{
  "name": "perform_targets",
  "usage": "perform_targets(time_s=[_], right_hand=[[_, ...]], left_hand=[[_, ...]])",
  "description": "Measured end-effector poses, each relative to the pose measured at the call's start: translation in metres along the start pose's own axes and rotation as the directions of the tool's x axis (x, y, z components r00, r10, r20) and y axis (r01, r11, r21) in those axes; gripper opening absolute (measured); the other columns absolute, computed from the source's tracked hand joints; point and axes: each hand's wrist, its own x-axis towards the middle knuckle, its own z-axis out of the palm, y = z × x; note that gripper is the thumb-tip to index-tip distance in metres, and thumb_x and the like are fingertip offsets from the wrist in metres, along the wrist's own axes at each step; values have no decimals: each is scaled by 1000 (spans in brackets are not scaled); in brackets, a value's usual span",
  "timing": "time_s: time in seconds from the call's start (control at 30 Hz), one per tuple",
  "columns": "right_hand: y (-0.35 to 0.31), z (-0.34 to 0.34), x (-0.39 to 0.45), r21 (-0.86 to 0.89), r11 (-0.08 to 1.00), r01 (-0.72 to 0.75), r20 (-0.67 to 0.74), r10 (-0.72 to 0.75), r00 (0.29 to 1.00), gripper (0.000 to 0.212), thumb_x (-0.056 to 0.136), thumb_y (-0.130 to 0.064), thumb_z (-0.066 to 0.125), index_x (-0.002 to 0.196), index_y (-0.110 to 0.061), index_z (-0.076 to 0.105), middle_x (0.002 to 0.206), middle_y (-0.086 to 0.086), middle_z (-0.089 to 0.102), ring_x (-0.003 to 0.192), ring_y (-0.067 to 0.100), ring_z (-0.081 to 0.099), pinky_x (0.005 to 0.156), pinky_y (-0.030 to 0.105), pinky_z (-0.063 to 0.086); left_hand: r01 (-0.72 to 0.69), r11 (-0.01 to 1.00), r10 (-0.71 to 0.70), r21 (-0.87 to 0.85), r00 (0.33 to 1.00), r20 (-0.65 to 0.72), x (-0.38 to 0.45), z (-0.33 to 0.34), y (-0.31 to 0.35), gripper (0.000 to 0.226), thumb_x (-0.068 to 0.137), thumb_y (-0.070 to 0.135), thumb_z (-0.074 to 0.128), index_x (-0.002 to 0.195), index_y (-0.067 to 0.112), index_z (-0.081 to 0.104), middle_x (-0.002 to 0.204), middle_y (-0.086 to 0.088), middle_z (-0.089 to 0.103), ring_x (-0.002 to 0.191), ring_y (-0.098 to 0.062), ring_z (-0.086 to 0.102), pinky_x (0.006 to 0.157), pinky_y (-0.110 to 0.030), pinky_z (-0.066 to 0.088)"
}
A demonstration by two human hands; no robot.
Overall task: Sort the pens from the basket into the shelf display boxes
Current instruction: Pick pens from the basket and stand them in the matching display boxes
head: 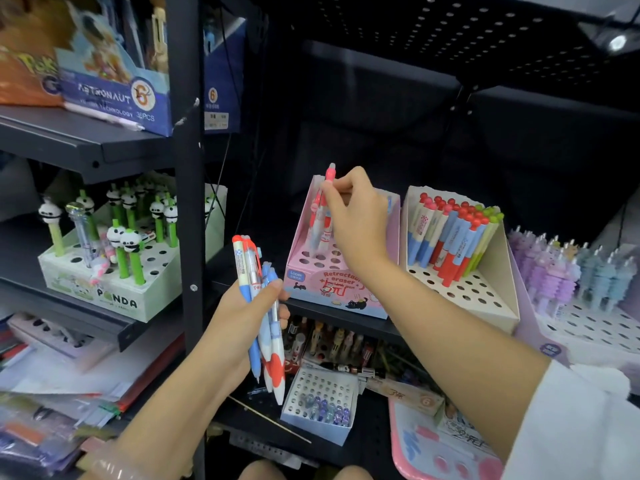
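My left hand (pixel 242 318) grips a bundle of several pens (pixel 266 317), blue, white and red, tips pointing down, in front of the shelf edge. My right hand (pixel 353 216) pinches a pink-topped pen (pixel 325 192) upright over the pink "Retractable eraser" display box (pixel 332 289) on the middle shelf. That box holds a few pens at its back and many bare holes in front. The basket is not in view.
A beige box (pixel 485 292) of red, blue and green pens stands right of the pink one, then a tray of purple and blue pens (pixel 568 271). Left of a black upright post (pixel 188 202) sits a panda pen box (pixel 104 271). Below lies a small white perforated box (pixel 322 400).
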Motion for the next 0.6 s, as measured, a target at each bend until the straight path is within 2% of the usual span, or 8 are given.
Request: perform_targets(time_s=[0.1,0.2,0.3,0.4,0.47,0.6], right_hand=[[2,5,3,1,1000,8,-30,-8,1000,17,92,-19,56,79,-12,49,69,3,59,60,17,57,54,27,47],[11,9,-3,-90,996,14,41,-10,999,18,93,-21,56,78,-15,48,70,-1,57,59,7,52,54,13,42],[21,13,-11,-191,981,15,102,5,995,16,94,-23,55,81,-16,49,68,-6,55,59,3,50,54,12,39],[20,14,-8,-307,951,26,170,28,985,16,94,-23,53,86,-9,53,74,4,60,66,15,57,61,27,48],[17,12,-7,-339,941,18,218,59,974,17,94,-23,53,86,-9,54,76,4,60,69,17,56,65,32,49],[6,-3,-13,-290,956,40,180,13,984,16,91,-28,59,83,-14,57,79,-4,58,72,6,51,62,13,38]], left_hand=[[4,1000,-4,20,1000,5,-2,-2,-1,18,93,15,52,104,2,53,55,6,59,47,-5,53,47,-17,46],[2,1000,-3,28,1000,5,-4,-3,-1,18,93,15,53,102,0,54,56,5,59,47,-6,53,47,-17,46],[-12,1000,12,27,1000,13,-5,-2,2,18,92,16,53,102,2,54,57,3,58,46,-6,52,47,-18,47],[-23,999,22,27,1000,22,-6,0,3,21,92,15,52,110,3,52,56,6,60,48,-5,54,49,-17,47],[-24,999,23,39,999,32,-6,1,3,25,92,16,52,114,2,51,57,6,61,48,-5,54,49,-17,47],[-22,998,20,56,999,39,-7,3,4,24,91,17,53,113,6,52,63,5,64,48,-5,55,50,-19,47]])
